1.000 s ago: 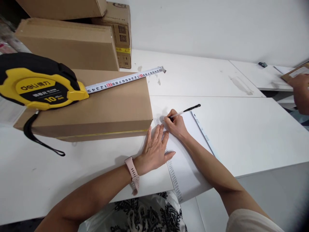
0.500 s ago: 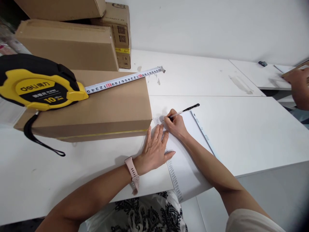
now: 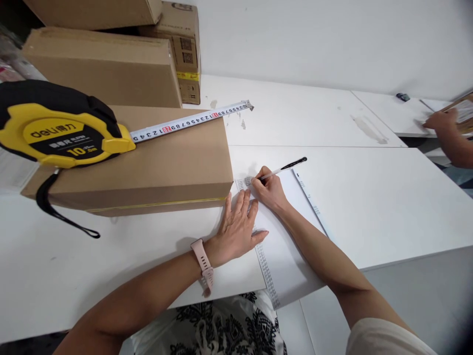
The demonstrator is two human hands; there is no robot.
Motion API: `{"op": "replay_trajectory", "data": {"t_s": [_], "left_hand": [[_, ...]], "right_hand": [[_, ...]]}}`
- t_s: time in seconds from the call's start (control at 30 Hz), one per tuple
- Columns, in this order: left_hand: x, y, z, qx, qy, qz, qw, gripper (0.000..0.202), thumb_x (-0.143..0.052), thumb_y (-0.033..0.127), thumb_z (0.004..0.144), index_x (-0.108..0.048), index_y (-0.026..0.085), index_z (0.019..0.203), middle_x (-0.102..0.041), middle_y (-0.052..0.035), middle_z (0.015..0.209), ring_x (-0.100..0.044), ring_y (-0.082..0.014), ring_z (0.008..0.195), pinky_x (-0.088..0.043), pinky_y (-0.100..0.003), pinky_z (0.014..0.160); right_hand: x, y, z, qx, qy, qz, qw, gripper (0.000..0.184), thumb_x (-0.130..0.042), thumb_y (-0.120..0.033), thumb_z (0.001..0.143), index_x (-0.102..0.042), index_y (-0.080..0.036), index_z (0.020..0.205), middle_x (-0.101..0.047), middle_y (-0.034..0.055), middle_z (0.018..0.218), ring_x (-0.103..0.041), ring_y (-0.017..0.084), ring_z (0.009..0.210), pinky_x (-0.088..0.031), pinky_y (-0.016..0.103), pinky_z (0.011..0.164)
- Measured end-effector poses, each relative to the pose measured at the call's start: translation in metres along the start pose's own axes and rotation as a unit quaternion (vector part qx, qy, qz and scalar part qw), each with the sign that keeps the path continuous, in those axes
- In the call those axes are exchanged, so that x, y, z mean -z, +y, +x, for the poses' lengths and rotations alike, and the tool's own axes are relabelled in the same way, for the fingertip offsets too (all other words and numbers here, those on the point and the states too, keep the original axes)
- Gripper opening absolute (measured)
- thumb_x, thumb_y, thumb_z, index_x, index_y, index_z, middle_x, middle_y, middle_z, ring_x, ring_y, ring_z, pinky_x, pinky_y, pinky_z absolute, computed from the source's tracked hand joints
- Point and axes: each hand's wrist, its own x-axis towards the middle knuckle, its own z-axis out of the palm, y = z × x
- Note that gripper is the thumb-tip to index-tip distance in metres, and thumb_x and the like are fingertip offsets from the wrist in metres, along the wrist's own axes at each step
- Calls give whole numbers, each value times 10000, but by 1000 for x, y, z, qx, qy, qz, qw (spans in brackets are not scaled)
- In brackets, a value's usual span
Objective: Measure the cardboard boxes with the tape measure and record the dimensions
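Note:
My right hand [image 3: 271, 190] is closed round a pen [image 3: 284, 168] whose tip rests on the top left corner of a printed sheet of paper [image 3: 291, 246] on the white table [image 3: 369, 207]. My left hand [image 3: 236, 228] lies flat, fingers spread, on the sheet's left edge, with a pink watch on its wrist. Just left of both hands lies a long brown cardboard box [image 3: 155, 162]. A yellow and black tape measure [image 3: 55, 125] rests on it, its white blade [image 3: 192, 121] drawn out along the box's far edge.
More cardboard boxes [image 3: 107, 64] are stacked at the back left against the wall. Another person's hand [image 3: 449, 135] is at the far right by a brown board on a neighbouring table. A small dark object [image 3: 402, 97] lies there too.
My hands and the pen have hardly moved. The other person's hand at the far right has shifted up and left, toward the brown board.

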Motion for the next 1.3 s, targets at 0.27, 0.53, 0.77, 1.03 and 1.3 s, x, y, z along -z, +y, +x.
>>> {"op": "replay_trajectory", "data": {"t_s": [0.27,0.53,0.77,1.03,1.3], "left_hand": [[-1,-1,0,-3,7,-3,1000,773,-474,623,959,-414,26,1446,-288,-315,1606,-178,-405,1541,-92,-644,1235],[1,0,0,-2,0,-5,1000,773,-479,612,961,-412,17,1449,-269,-320,1611,-171,-405,1542,-81,-643,1235],[1,0,0,-1,-1,-3,1000,773,-466,619,966,-415,21,1452,-242,-316,1622,-154,-401,1547,-86,-645,1232],[1,0,-1,-2,2,0,1000,766,-469,616,965,-418,24,1449,-244,-318,1621,-166,-405,1543,-102,-641,1230],[0,0,0,-1,11,-7,1000,762,-482,616,958,-419,30,1441,-251,-316,1619,-170,-401,1544,-90,-645,1233]], "right_hand": [[1,0,-1,1,-1,-11,1000,150,-565,-252,776,-447,-236,685,-447,-70,544,-398,115,533,-299,275,533],[2,-1,1,0,-1,-4,1000,147,-567,-246,764,-448,-233,679,-442,-70,546,-396,113,539,-303,268,533],[2,-1,1,0,-1,-6,1000,148,-565,-247,767,-441,-234,686,-420,-76,540,-378,110,535,-289,270,530],[3,-1,1,-4,22,-5,1000,159,-567,-264,763,-435,-235,678,-417,-72,541,-377,113,541,-291,271,532],[2,0,0,-4,8,-13,1000,155,-570,-258,765,-439,-238,683,-429,-70,537,-386,116,538,-294,267,527]]}}
